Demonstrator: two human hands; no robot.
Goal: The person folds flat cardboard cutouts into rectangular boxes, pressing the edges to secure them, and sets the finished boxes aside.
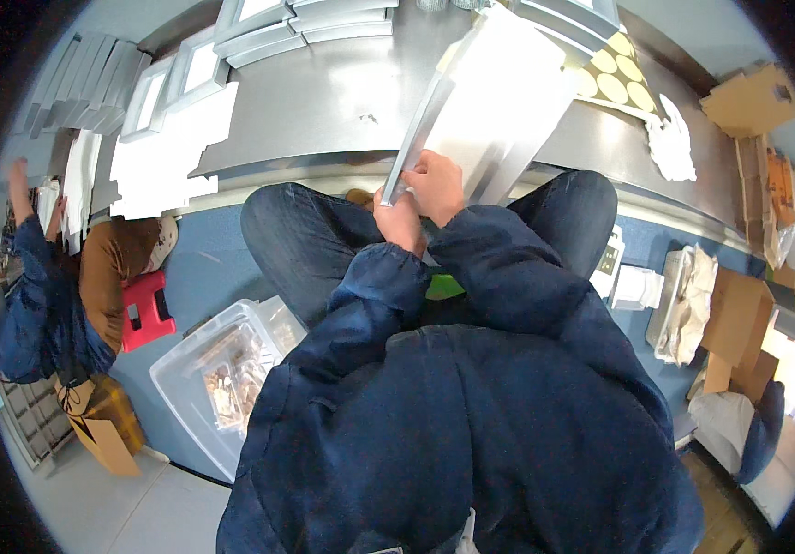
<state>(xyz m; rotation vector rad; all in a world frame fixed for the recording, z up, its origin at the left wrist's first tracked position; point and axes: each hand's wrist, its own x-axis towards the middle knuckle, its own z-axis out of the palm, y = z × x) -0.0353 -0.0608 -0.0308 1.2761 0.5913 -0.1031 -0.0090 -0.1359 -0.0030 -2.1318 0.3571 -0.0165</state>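
A large white box (506,97) with grey side walls leans tilted over the near edge of the metal table. Its interior looks bright white. At its near left corner both of my hands are close together. My left hand (399,222) is closed round the lower end of the grey side wall (413,138). Just above and to the right, my right hand (436,186) pinches the same wall from the inner side, fingers bent. The fingertips partly hide the corner, so any small piece between them cannot be made out.
Grey boxes (300,26) are stacked at the back of the metal table (351,102), with flat white card blanks (171,157) to the left. A sheet of round yellow stickers (611,85) lies right. A clear plastic bin (180,379), a red stool (146,309) and a co-worker (42,305) are left.
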